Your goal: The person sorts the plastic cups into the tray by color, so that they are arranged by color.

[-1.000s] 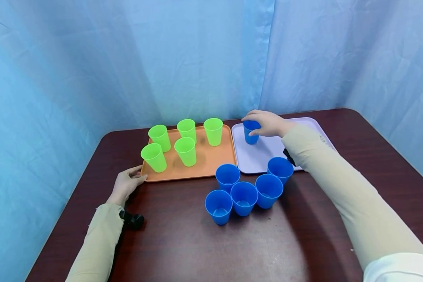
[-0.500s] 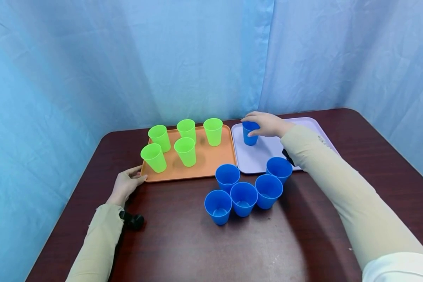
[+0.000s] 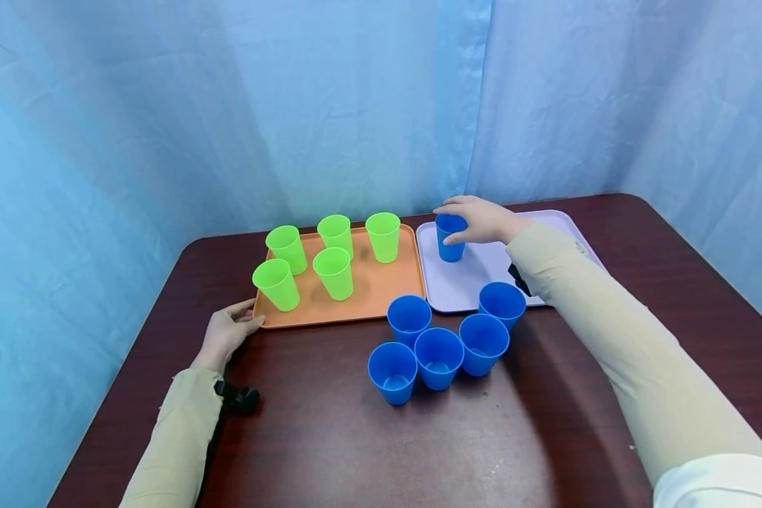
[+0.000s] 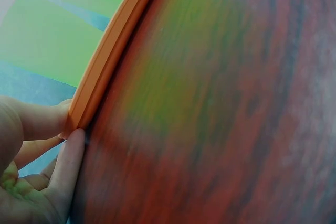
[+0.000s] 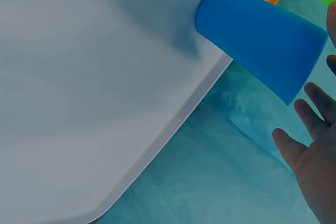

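My left hand point(image 3: 224, 334) pinches the front left corner of an orange tray point(image 3: 377, 289); in the left wrist view the thumb and a finger meet at its rim point(image 4: 100, 59). My right hand point(image 3: 485, 221) is at the top of a blue cup point(image 3: 449, 248), which stands upright on the back left of a lilac tray point(image 3: 463, 286). The right wrist view shows spread fingers point(image 5: 289, 145) beside the rim of this blue cup point(image 5: 257, 35), with a gap between them and it. Several green cups point(image 3: 338, 279) stand on the orange tray.
Several more blue cups point(image 3: 396, 388) stand close together on the dark brown table point(image 3: 330, 451), in front of the trays. One blue cup point(image 3: 502, 303) is right at the lilac tray's front edge, under the right forearm. A light blue curtain point(image 3: 355, 106) hangs behind.
The fingers of my right hand have lifted slightly and loosened at the blue cup's rim, while the cup stays on the lilac tray. My left hand has not moved.
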Tool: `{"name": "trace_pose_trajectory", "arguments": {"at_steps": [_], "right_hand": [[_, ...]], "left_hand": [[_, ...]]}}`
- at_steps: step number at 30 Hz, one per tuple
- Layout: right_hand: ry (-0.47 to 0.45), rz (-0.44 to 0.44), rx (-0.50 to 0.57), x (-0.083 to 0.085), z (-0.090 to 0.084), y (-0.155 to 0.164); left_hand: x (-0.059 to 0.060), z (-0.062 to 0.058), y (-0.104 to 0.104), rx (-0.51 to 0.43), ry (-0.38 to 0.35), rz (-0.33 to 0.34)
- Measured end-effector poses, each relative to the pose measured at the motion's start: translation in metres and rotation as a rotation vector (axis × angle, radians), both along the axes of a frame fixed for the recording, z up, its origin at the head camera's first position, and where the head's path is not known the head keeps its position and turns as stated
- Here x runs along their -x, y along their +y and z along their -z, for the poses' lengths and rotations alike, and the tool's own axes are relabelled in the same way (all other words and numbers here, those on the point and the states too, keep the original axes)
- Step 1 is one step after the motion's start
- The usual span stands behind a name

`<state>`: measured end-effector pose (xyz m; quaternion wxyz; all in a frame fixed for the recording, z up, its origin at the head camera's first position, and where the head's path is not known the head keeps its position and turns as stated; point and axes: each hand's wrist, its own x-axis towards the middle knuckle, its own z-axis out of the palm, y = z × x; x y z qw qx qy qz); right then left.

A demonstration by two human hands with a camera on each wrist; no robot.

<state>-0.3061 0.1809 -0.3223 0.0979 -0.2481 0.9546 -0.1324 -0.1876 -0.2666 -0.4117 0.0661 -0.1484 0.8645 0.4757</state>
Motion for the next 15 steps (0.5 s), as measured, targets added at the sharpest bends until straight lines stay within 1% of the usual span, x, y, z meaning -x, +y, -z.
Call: {"name": "trace_pose_trajectory", "arguments": {"at_steps": [6,12,15], "right_hand": [[0.036,-0.005,0.026,-0.002,-0.008,0.002],[0.089,-0.015,0.075,-0.007,-0.021,0.008],[0.096,-0.012,0.105,-0.009,-0.027,0.010]], "left_hand": [[-0.001,0.000,0.000,0.005,-0.004,-0.003],[0.000,0.001,-0.001,0.017,0.003,-0.001],[0.001,0.001,-0.001,0.023,0.005,-0.004]]}}
